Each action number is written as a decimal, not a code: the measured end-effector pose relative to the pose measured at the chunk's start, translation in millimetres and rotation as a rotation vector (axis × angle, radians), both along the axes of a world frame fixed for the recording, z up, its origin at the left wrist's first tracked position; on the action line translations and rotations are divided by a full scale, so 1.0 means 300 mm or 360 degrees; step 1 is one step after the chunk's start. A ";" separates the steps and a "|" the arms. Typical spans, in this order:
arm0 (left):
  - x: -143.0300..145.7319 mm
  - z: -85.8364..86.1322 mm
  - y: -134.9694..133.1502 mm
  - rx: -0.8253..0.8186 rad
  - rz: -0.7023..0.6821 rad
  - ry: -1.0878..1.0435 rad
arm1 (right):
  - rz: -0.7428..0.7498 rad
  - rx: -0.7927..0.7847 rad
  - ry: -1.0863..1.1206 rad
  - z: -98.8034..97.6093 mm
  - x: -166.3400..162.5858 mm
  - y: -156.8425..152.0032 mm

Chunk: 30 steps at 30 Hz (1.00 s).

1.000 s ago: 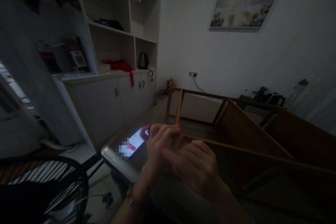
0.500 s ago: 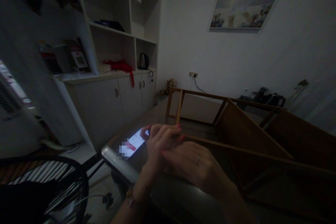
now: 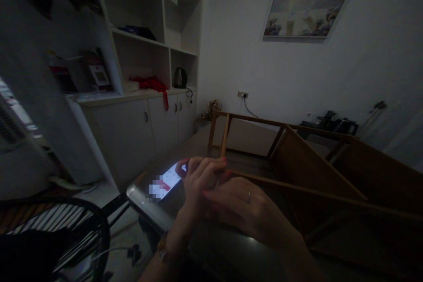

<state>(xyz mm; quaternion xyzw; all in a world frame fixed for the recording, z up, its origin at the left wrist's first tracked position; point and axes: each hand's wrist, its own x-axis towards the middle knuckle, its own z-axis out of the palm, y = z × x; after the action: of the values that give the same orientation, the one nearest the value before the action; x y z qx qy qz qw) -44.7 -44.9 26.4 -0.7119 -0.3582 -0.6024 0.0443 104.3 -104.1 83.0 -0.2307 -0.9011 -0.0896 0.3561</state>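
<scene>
My left hand (image 3: 201, 180), with a bracelet (image 3: 163, 246) at its wrist, is closed, its fingers curled over toward the right. Against its palm side, my right hand (image 3: 249, 205), wearing a ring, has its fingers bent and pressed together. A thin pale edge shows between the hands, but what they hold is too dark and hidden to name. Just beyond them lies a brown wooden shelf frame (image 3: 280, 185) on its side on the dark table (image 3: 194, 147). To the left of my left hand, a lit phone (image 3: 170, 180) rests on the table, partly behind the thumb.
A black woven chair (image 3: 102, 229) stands at the lower left. White cabinets (image 3: 128, 134) line the left wall, with an electric kettle (image 3: 180, 78) and red cloth (image 3: 152, 83) on top. At the back right are dark items (image 3: 330, 121). A socket (image 3: 243, 94) is on the wall.
Almost nothing differs. Both hands stay together in the same place, with only a slight shift of the fingers, and the camera view has moved very slightly.
</scene>
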 end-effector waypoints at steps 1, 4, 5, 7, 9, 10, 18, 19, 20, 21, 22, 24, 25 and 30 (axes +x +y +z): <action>0.002 0.001 0.001 0.0026 0.0003 -0.0004 | -0.0009 0.0004 0.0017 -0.002 -0.002 0.001; 0.005 0.006 0.003 0.0114 0.0037 -0.0008 | -0.0057 0.0077 0.0066 -0.011 -0.009 0.007; 0.006 0.008 0.003 0.0137 0.0051 -0.0007 | -0.0070 0.0102 0.0075 -0.015 -0.011 0.009; 0.007 0.012 0.003 0.0179 0.0071 -0.0008 | -0.0101 0.0101 0.0090 -0.025 -0.015 0.010; 0.008 0.012 0.005 0.0208 0.0072 -0.0015 | -0.0105 0.0102 0.0130 -0.035 -0.023 0.008; 0.008 0.009 0.006 0.0210 0.0069 -0.0022 | -0.0119 0.0131 0.0153 -0.040 -0.028 0.006; 0.011 -0.012 0.016 0.0158 -0.0005 -0.0081 | -0.0409 0.0315 0.0220 -0.050 -0.065 -0.013; 0.011 -0.008 0.013 0.0157 -0.0015 -0.0085 | -0.0417 0.0327 0.0246 -0.051 -0.068 -0.012; 0.011 -0.003 0.010 0.0166 0.0002 -0.0080 | -0.0423 0.0332 0.0276 -0.053 -0.072 -0.010; 0.011 0.003 0.006 0.0185 0.0029 -0.0070 | -0.0428 0.0353 0.0308 -0.055 -0.075 -0.007; 0.011 0.007 0.003 0.0190 0.0059 -0.0048 | -0.0437 0.0374 0.0327 -0.058 -0.079 -0.004; 0.009 0.012 -0.001 0.0176 0.0100 -0.0018 | -0.0457 0.0403 0.0329 -0.065 -0.086 0.001; 0.009 0.013 -0.002 0.0168 0.0110 0.0002 | -0.0464 0.0411 0.0324 -0.069 -0.089 0.003; 0.010 0.009 -0.001 0.0151 0.0121 0.0007 | -0.0416 0.0436 0.0368 -0.073 -0.097 0.011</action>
<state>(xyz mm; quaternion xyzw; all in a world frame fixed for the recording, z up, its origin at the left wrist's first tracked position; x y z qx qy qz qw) -41.7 -45.2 29.1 -0.6963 -0.3559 -0.6149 0.1018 75.3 -100.6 61.0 -0.3038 -0.7961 -0.2295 0.4704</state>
